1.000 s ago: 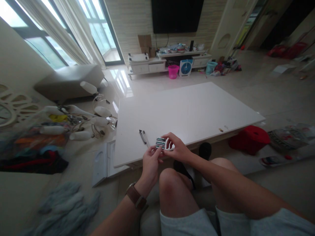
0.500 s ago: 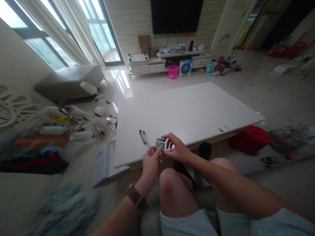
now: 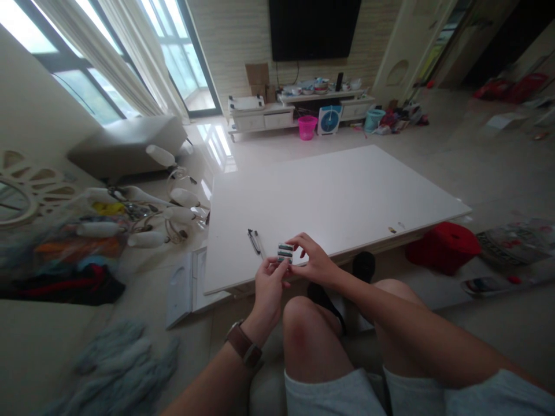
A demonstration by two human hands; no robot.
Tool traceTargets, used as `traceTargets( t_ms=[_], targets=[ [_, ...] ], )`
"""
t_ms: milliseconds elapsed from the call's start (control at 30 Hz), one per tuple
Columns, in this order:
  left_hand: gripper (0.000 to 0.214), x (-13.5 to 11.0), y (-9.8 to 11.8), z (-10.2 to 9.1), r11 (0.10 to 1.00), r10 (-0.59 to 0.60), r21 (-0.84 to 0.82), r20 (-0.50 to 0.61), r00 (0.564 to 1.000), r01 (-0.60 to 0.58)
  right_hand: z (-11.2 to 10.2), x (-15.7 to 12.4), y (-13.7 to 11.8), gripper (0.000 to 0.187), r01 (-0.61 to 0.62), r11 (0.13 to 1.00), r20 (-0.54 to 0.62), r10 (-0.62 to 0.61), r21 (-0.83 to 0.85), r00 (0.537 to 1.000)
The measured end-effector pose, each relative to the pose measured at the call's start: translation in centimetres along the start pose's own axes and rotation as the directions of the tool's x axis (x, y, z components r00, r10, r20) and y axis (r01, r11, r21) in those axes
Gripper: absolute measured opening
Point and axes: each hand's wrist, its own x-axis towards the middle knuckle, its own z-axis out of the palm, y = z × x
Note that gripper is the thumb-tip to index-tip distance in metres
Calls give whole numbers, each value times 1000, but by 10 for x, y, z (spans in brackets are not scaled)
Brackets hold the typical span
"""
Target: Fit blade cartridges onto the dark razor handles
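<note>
A small white case (image 3: 285, 252) with dark green bars across it is held up over the near edge of the white table. Its exact kind is too small to make out. My left hand (image 3: 271, 282) pinches it from below, thumb on its lower face. At its right side my right hand (image 3: 315, 261) is curled, with forefinger and thumb at the upper and lower right corners. On the table, just left of the case, lie a black pen (image 3: 254, 241) and a thin light stick (image 3: 259, 245) beside it.
The white table (image 3: 329, 190) spreads out ahead. Two tiny pieces (image 3: 392, 230) lie near its front edge, and a red stool (image 3: 448, 245) stands at the right. To the left, a lamp with white shades (image 3: 184, 197) and piled clothes (image 3: 78, 254) crowd the floor.
The whole view has shifted slightly to the right. Both hands stay at the case, whose bars now look greener and less shiny.
</note>
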Motion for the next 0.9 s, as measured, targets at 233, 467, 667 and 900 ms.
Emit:
traceTargets(
  t_ms=[233, 467, 667, 900],
  targets=[
    [38, -1, 2, 2, 999, 21, 32, 2, 1000, -21, 4, 2, -4, 45, -28, 999, -35, 28, 24, 999],
    [36, -5, 5, 3, 980, 136, 168, -160, 978, -109, 34, 26, 23, 44, -459, 781, -99, 544, 424, 833],
    [71, -25, 14, 1, 500, 608, 536, 343, 717, -680, 101, 78, 39, 43, -402, 908, -129, 416, 121, 900],
    [77, -40, 27, -5, -84, 202, 335, 928, 313, -938, 188, 119, 36, 48, -24, 917, 243, 131, -399, 961]
  ],
)
